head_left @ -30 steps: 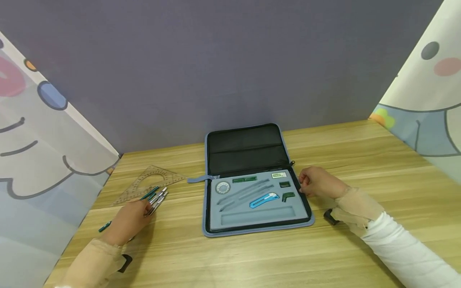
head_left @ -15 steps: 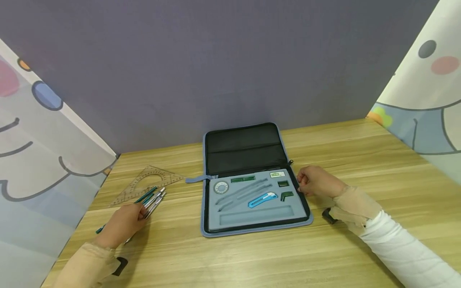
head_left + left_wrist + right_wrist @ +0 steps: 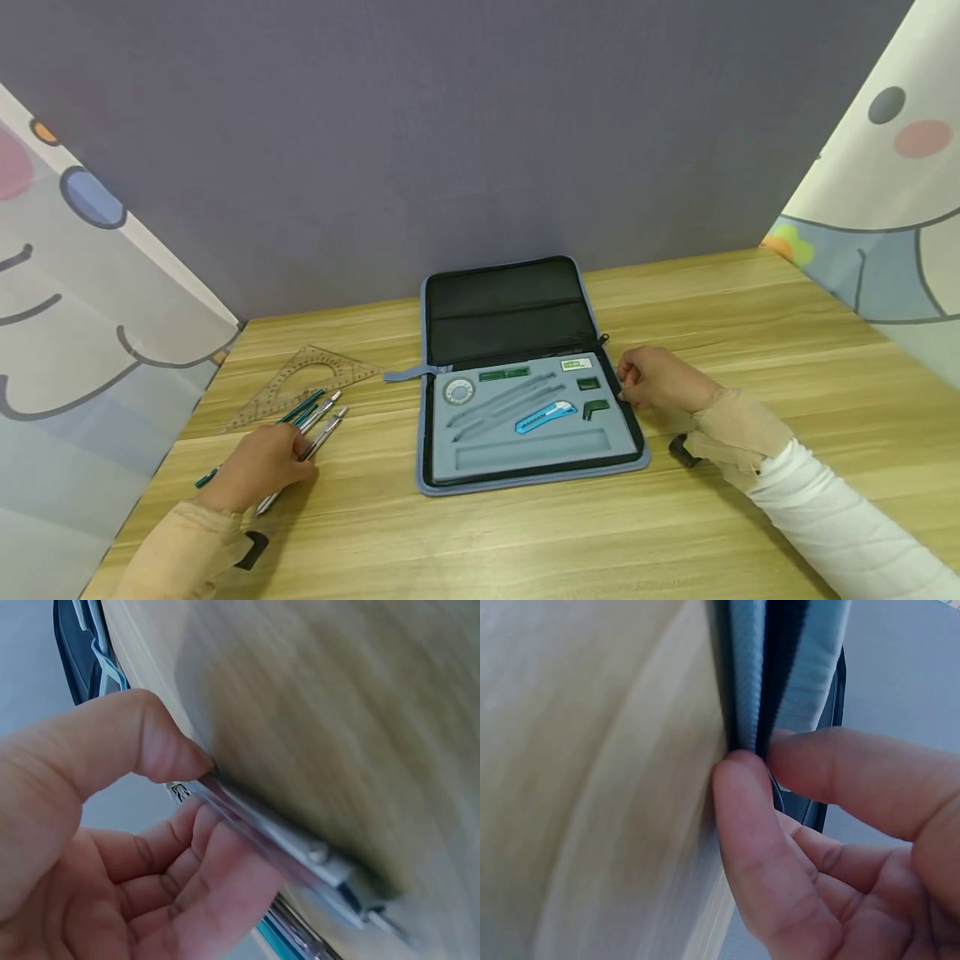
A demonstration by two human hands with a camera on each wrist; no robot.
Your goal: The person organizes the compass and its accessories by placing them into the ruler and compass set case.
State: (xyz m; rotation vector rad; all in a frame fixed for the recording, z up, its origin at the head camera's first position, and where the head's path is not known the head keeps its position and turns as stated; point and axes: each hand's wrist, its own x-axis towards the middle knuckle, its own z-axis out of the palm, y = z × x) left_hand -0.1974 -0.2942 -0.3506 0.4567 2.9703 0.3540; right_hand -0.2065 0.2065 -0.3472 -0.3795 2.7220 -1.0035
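Observation:
My left hand pinches a silver drawing compass between thumb and fingers, low over the table at the left. In the head view its top end shows past the fingertips, and the lower tip sticks out below the hand. Beside it lie another slim silver tool and teal pencils, partly under the hand. At the right, my right hand pinches the zippered edge of an open blue case.
A clear set square lies behind the left hand. The case's grey tray holds a blue utility knife, a round white disc, an eraser and small green pieces. A blue strap sticks out left.
The silver compass has been drawn apart from the other silver tool, towards me, and its lower tip now shows. My right hand stays at the case edge.

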